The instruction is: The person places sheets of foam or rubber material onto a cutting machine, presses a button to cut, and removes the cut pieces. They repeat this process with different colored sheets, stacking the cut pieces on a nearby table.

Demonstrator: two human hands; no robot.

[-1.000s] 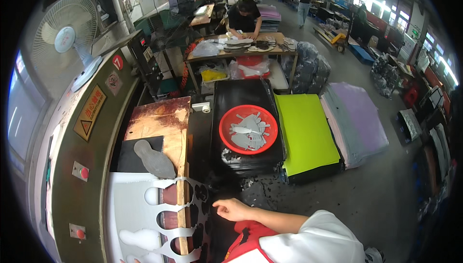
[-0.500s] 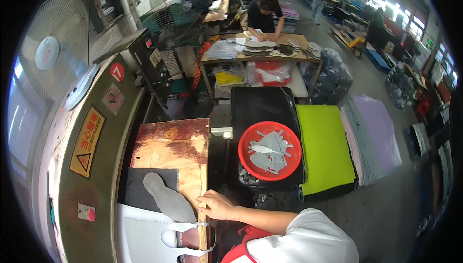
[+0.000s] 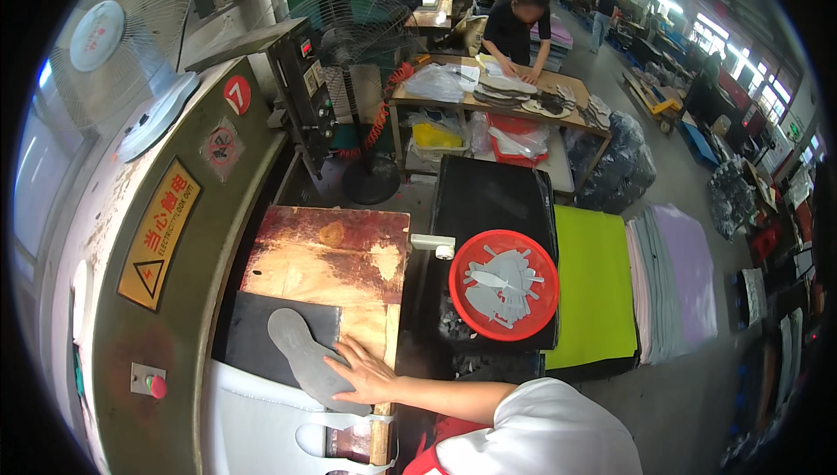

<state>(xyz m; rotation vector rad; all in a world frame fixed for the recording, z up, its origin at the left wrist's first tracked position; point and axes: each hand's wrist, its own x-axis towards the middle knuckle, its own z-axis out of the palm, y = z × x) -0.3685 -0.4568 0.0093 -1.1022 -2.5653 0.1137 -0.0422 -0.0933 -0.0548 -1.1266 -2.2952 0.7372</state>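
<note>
Beside a green press (image 3: pixel 193 279) on a workshop floor, a worker's right hand (image 3: pixel 370 378) spreads over the near, broader end of a grey sole (image 3: pixel 303 355). The sole lies slantwise, partly on a black mat (image 3: pixel 247 342) atop a wooden board (image 3: pixel 292 259), its long axis running from the narrow end, far and to the left, to the broad end, near and to the right. From the palm, most of its length stretches left and away; the hand comes in from the right, across that axis, thumb and fingers fanned. The right is the nearer hand, the left being out of view. The grip looks loose, with nothing lifted; whether the fingertips press on the sole or only rest along its edge, one cannot tell. Nearest the worker, a pale sheet with cut-out gaps (image 3: pixel 253 431) meets the sole's broad end. To the right sits a red basin (image 3: pixel 550 305) of grey scraps (image 3: pixel 501 289).

Half a second earlier, the same hand is at the board's right edge, fingers bent, just beside the sole; now it reaches over it. The sole keeps its place and slant on the mat.
</note>
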